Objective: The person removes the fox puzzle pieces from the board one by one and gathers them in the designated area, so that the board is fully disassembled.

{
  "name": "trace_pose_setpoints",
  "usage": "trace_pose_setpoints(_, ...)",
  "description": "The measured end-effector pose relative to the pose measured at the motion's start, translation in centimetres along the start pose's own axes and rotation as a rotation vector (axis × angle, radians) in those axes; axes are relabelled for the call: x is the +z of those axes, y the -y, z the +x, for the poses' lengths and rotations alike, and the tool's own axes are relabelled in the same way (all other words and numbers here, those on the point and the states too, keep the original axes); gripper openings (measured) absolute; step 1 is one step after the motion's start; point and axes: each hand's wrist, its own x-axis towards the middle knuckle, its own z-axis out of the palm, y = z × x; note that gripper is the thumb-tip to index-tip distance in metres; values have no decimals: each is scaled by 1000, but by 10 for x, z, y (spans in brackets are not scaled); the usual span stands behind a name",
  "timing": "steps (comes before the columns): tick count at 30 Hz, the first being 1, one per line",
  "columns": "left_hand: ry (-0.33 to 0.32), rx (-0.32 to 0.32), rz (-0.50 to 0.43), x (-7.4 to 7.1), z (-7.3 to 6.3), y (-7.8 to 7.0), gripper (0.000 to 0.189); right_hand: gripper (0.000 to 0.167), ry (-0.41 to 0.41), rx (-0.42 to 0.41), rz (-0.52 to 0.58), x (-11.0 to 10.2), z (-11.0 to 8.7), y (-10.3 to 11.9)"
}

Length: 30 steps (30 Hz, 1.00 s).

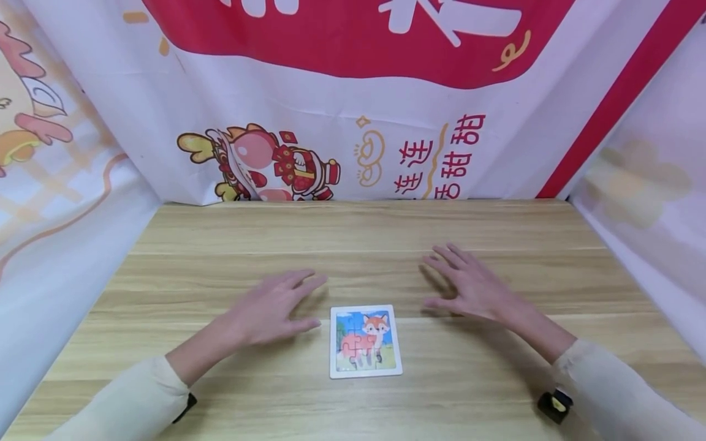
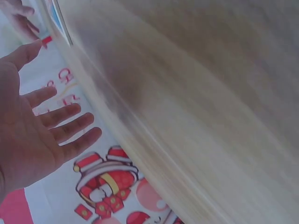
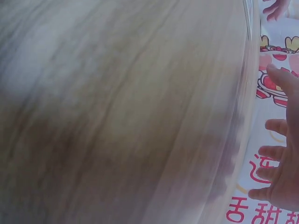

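A small square jigsaw puzzle (image 1: 366,341) with a white frame lies flat on the wooden table, its pieces joined into a picture of a fox under a blue sky. To its left my left hand (image 1: 278,308) hovers above the wood, fingers spread, holding nothing. Farther off on the other side, my right hand (image 1: 469,285) is also spread in the air and holds nothing. Both wrist views show an empty palm, the left hand (image 2: 32,126) and the right hand (image 3: 285,158). Only a thin edge of the puzzle shows in each of those views.
The wooden table (image 1: 353,257) has light grain and ends at a white and red printed cloth (image 1: 331,98) hanging behind it. More cloth hangs on the left and right sides. A dark wrist device (image 1: 555,405) sits under the right sleeve.
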Motion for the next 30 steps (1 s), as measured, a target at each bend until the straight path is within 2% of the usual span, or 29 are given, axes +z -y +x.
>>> trace_pose_setpoints(6, 13, 93, -43, 7, 3, -10, 75, 82, -9, -73, 28, 3, 5, 4)
trace_pose_setpoints(12, 16, 156, -88, 11, 5, -21, 72, 76, -24, -82, 76, 4, 8, 11)
trace_pose_setpoints(20, 29, 198, -84, 14, 9, -31, 62, 65, 24, 17, 161, 1, 14, 28)
trace_pose_setpoints(25, 52, 201, -72, 15, 10, -35, 59, 55, 46, 21, 212, 1, 17, 36)
trace_pose_setpoints(30, 80, 204, -66, 17, 10, -37, 69, 50, 54, 1, 274, 3, 19, 43)
